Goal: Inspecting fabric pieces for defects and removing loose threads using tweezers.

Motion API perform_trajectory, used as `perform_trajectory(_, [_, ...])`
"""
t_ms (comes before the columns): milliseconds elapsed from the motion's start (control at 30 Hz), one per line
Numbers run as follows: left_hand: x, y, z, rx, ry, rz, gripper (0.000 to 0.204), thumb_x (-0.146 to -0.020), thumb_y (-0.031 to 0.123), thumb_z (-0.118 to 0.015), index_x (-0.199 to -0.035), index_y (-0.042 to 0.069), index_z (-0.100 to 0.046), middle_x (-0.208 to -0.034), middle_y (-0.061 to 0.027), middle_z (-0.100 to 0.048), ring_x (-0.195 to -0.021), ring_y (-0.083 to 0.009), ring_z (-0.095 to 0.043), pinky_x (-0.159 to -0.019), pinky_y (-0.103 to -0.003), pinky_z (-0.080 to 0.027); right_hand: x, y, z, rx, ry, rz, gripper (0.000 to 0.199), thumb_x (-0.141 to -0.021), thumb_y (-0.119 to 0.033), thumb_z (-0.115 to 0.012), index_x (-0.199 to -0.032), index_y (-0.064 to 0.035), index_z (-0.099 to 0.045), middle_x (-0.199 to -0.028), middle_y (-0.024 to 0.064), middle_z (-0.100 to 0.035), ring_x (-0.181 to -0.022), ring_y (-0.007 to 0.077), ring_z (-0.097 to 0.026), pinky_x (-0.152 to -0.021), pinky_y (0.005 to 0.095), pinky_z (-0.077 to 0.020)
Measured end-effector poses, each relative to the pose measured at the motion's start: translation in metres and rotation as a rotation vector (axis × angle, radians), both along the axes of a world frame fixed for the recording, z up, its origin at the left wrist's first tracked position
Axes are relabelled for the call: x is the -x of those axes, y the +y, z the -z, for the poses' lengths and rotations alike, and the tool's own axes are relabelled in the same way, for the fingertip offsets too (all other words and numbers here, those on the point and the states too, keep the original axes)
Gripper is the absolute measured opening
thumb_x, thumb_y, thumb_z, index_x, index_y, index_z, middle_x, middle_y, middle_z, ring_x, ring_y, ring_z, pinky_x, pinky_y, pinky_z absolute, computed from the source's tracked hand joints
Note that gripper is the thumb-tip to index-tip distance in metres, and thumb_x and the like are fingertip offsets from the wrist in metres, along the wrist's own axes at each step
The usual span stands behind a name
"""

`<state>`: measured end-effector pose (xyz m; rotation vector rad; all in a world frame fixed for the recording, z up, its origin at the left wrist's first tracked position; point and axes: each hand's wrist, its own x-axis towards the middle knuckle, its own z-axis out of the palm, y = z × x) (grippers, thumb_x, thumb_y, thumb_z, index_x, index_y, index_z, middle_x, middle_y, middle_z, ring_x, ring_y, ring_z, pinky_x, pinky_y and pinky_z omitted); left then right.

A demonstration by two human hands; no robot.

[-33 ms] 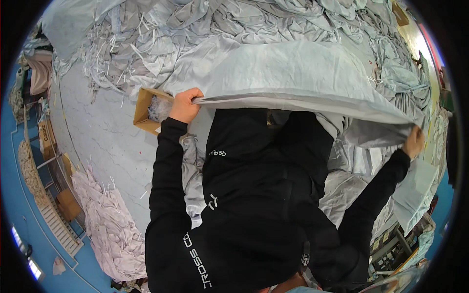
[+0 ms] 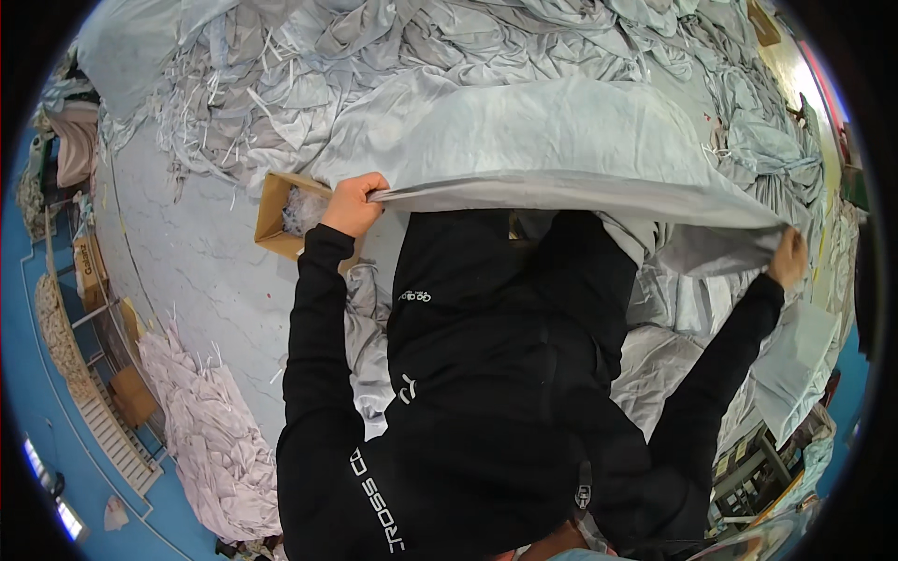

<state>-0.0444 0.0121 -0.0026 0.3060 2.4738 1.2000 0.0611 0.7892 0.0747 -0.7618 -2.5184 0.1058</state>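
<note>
A wide piece of pale grey-blue fabric (image 2: pixel 552 136) stretches across in front of me, its near edge pulled nearly straight over my lap. My left hand (image 2: pixel 354 204) is closed around the left end of that edge, beside an open cardboard box (image 2: pixel 273 217). Far to the right, my right hand (image 2: pixel 789 259) grips the other end between thumb and fingers. Between the two hands the edge sags a little, and its grey underside shows towards the right. Clear, crinkled plastic-looking bits (image 2: pixel 304 208) lie in the box.
Crumpled grey-blue fabric with white strips (image 2: pixel 271 103) is heaped across the far side of the pale, marbled surface (image 2: pixel 196 243). A pinkish-grey cloth pile (image 2: pixel 210 439) lies at the left. More fabric (image 2: pixel 669 360) spreads to my right. A slatted rack (image 2: pixel 117 439) stands beyond on blue floor.
My right hand has risen very slightly with its end of the fabric. My left hand keeps its hold in nearly the same place.
</note>
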Motion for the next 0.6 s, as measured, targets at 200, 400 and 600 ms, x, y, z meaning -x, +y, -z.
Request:
perform_trajectory(200, [0.008, 0.013, -0.006, -0.177, -0.186, 0.183, 0.019, -0.078, 0.009, -0.066, -0.094, 0.000, -0.058, -0.075, -0.0007, -0.054, -0.073, -0.0093, -0.048, -0.067, -0.024, -0.041, 0.042, -0.013, 0.056, 0.077, -0.017, 0.044, 0.033, -0.085, -0.033, -0.065, -0.100, -0.0037, -0.069, -0.086, 0.0143, -0.070, -0.081, 0.0241, -0.067, -0.074, 0.0332, -0.0499])
perform_trajectory(400, [0.001, 0.043, -0.016, -0.214, -0.185, -0.039, 0.014, -0.086, 0.013, -0.062, -0.091, 0.001, -0.058, -0.073, 0.0019, -0.051, -0.072, -0.0084, -0.049, -0.069, -0.024, -0.041, 0.036, -0.041, 0.048, 0.117, 0.035, 0.017, 0.025, -0.084, -0.025, -0.067, -0.092, -0.0015, -0.069, -0.078, 0.0115, -0.069, -0.073, 0.0195, -0.066, -0.068, 0.0312, -0.0489])
perform_trajectory(600, [0.004, 0.056, -0.032, -0.088, 0.086, -0.018, 0.007, -0.086, 0.006, -0.061, -0.084, 0.000, -0.059, -0.073, -0.0009, -0.058, -0.072, -0.0095, -0.053, -0.069, -0.025, -0.043, 0.029, -0.045, 0.038, 0.169, 0.087, 0.007, 0.025, -0.081, -0.025, -0.069, -0.086, -0.0003, -0.068, -0.069, 0.0105, -0.065, -0.065, 0.0173, -0.061, -0.063, 0.0304, -0.0466])
